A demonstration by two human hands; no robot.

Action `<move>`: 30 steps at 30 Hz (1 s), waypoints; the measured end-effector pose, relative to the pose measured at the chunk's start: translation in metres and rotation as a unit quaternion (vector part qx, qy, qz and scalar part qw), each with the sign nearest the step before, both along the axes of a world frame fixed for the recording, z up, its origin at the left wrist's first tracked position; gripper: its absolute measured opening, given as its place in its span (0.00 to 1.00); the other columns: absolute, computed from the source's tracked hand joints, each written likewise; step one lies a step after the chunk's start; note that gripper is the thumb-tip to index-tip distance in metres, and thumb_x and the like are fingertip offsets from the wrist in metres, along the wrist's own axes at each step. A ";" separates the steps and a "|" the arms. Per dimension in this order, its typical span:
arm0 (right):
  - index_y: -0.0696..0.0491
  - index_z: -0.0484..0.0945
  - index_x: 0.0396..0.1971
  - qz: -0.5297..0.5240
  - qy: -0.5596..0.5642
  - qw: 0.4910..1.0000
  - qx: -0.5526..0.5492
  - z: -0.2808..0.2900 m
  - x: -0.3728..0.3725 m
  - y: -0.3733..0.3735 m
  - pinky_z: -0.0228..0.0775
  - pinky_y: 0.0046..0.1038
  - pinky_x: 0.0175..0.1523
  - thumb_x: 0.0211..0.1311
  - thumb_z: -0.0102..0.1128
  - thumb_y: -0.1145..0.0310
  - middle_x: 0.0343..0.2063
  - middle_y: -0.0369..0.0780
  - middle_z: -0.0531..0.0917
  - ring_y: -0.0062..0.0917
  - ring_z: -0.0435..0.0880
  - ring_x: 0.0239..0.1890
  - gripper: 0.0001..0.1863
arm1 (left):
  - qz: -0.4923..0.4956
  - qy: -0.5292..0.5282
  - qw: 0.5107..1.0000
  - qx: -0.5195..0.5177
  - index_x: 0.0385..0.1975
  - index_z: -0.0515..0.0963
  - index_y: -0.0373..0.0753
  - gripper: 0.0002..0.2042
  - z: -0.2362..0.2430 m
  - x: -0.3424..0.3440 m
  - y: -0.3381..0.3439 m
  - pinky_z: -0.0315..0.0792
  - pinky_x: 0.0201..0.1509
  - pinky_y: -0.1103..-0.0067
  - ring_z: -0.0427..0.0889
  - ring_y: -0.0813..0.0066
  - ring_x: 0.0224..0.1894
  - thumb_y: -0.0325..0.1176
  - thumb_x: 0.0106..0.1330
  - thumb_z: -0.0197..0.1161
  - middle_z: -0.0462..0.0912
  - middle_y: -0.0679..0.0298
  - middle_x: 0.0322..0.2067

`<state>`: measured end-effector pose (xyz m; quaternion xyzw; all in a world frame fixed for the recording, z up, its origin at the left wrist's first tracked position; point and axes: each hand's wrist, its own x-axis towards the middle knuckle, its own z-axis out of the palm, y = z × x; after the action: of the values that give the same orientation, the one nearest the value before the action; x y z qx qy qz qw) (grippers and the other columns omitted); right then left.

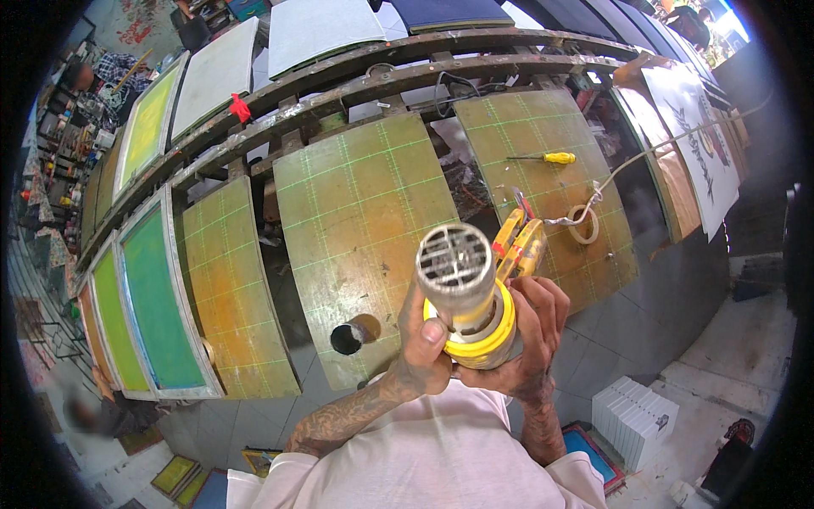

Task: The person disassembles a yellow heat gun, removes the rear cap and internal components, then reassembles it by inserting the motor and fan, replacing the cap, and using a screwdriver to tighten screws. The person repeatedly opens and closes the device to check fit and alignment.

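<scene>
Close to my chest I hold a heat gun [475,327] with a grilled metal nozzle and a yellow collar. My left hand [421,352] is wrapped round its left side, thumb pressed near the collar. The fingers of my right hand [536,335] curl round the other side. Just beyond, yellow-and-red handled pliers [513,237] overlap the body of the gun in view; whether they touch it I cannot tell. A pale cord [653,153] runs toward them, past a ring-shaped tape roll [583,225]. A yellow-handled screwdriver [555,158] lies farther off on the board.
Wide boards with green grid lines [365,195] stand in a row before me, gaps between them. A short dark cylinder [346,338] is on the middle one. Framed green screens [161,297] lie to the left. Metal rails [373,81] cross behind. White stacked panels [632,416] sit lower right.
</scene>
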<state>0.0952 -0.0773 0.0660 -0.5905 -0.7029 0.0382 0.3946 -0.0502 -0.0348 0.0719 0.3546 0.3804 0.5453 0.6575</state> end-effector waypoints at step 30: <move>0.63 0.63 0.69 0.120 0.081 0.932 -0.332 0.042 0.030 0.057 0.68 0.46 0.67 0.66 0.66 0.46 0.60 0.58 0.75 0.48 0.78 0.62 0.44 | -0.101 -0.116 0.969 -0.193 0.48 0.77 0.41 0.32 -0.009 0.032 0.081 0.80 0.53 0.68 0.85 0.70 0.42 0.63 0.79 0.33 0.85 0.63 0.40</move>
<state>0.1255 -0.0203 0.1081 -0.5944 -0.6812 0.3641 0.2236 -0.0184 0.0463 0.0625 0.1919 0.3621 0.4298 0.8046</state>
